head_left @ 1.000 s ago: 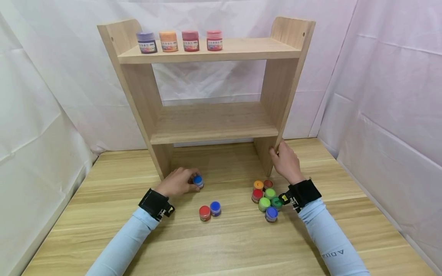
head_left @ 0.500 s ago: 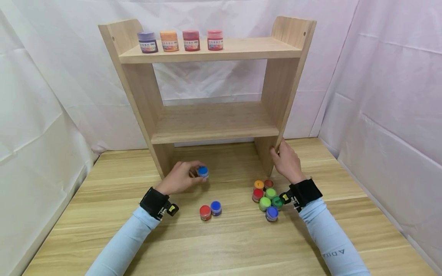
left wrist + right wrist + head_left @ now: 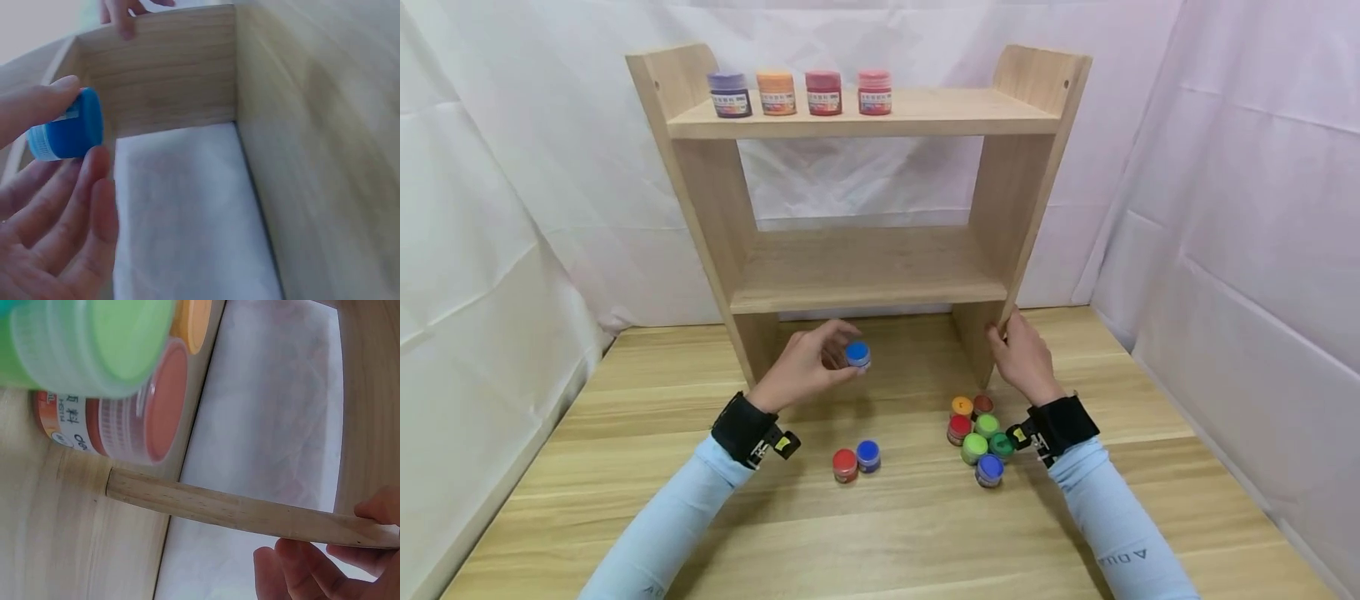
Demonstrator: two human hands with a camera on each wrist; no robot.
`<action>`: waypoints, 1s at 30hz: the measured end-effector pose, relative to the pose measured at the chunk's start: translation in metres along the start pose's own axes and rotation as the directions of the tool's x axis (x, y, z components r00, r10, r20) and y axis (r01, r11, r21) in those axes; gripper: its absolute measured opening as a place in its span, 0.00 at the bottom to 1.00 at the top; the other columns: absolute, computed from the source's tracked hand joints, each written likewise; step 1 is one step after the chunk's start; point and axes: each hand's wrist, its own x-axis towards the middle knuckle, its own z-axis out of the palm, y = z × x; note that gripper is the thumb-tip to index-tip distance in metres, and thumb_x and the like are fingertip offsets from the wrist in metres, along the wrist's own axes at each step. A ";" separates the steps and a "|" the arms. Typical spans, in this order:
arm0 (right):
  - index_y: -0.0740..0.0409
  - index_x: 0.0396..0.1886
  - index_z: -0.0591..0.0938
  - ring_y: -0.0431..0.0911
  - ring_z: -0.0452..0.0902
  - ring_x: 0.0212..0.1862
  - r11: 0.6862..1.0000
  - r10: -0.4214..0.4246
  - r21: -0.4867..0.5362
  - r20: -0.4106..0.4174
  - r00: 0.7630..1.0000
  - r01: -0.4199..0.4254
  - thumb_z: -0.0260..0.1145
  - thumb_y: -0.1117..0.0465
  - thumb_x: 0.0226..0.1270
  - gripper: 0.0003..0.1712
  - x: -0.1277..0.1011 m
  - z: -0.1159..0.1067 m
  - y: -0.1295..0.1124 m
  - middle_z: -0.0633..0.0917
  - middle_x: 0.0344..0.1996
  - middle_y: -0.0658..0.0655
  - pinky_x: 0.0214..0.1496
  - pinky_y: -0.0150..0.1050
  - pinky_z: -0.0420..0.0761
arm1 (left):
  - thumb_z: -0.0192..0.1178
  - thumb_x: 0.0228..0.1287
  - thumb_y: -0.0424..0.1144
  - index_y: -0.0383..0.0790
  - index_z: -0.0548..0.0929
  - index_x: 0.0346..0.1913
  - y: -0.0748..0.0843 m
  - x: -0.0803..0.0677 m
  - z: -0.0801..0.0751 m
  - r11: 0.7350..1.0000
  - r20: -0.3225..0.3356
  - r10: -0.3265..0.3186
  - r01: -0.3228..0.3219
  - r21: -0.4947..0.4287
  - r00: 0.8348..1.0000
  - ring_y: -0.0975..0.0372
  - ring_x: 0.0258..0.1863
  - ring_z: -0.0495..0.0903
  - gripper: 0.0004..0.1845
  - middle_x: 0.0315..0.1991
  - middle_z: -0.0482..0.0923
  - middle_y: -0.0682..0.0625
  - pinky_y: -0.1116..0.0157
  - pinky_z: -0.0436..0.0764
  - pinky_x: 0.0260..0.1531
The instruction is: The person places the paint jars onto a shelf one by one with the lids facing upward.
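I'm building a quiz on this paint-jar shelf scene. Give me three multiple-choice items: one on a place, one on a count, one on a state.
1. Where do the purple, orange and two reddish jars stand?
A. top shelf
B. middle shelf
C. table

2. How many jars stand on the top shelf?
A. two
B. four
C. six

3. What is the left hand doing?
A. lying flat on the table
B. gripping the shelf's side panel
C. pinching a blue-lidded jar in the air

Key:
1 A: the row of jars stands on the top shelf.
2 B: four lids show there.
3 C: the left hand holds the blue-lidded jar clear of the table; the right hand is at the side panel.
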 end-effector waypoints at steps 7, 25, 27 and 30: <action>0.62 0.77 0.63 0.66 0.83 0.58 1.000 0.002 0.011 -0.007 1.000 -0.002 0.48 0.52 0.82 0.32 0.000 -0.001 0.002 0.77 0.67 0.71 0.46 0.62 0.84 | 0.76 0.59 0.37 0.42 0.81 0.55 0.020 0.018 -0.011 0.994 -0.100 0.109 -0.110 -0.010 0.989 0.65 0.31 0.82 0.23 0.38 0.86 0.51 0.67 0.83 0.32; 0.62 0.77 0.63 0.67 0.84 0.57 1.000 -0.002 0.020 -0.015 1.000 0.002 0.48 0.52 0.82 0.31 0.001 0.002 0.002 0.77 0.66 0.72 0.46 0.64 0.84 | 0.75 0.61 0.40 0.39 0.81 0.57 0.067 0.060 -0.042 0.968 -0.218 0.251 -0.249 0.039 0.943 0.62 0.32 0.87 0.23 0.45 0.89 0.46 0.64 0.86 0.33; 0.62 0.77 0.63 0.67 0.83 0.57 1.000 0.006 0.024 -0.010 1.000 -0.006 0.48 0.51 0.82 0.31 0.001 0.002 0.003 0.77 0.66 0.72 0.46 0.63 0.84 | 0.75 0.61 0.39 0.38 0.81 0.56 0.072 0.065 -0.046 0.964 -0.227 0.266 -0.260 0.053 0.937 0.62 0.31 0.87 0.23 0.45 0.88 0.45 0.63 0.86 0.33; 0.62 0.77 0.63 0.67 0.83 0.58 1.000 0.015 0.026 0.001 1.000 -0.015 0.48 0.51 0.82 0.32 0.000 0.003 0.002 0.77 0.67 0.72 0.46 0.63 0.84 | 0.75 0.60 0.39 0.37 0.81 0.56 0.078 0.072 -0.053 0.956 -0.243 0.294 -0.284 0.076 0.924 0.62 0.30 0.86 0.23 0.45 0.88 0.45 0.64 0.86 0.32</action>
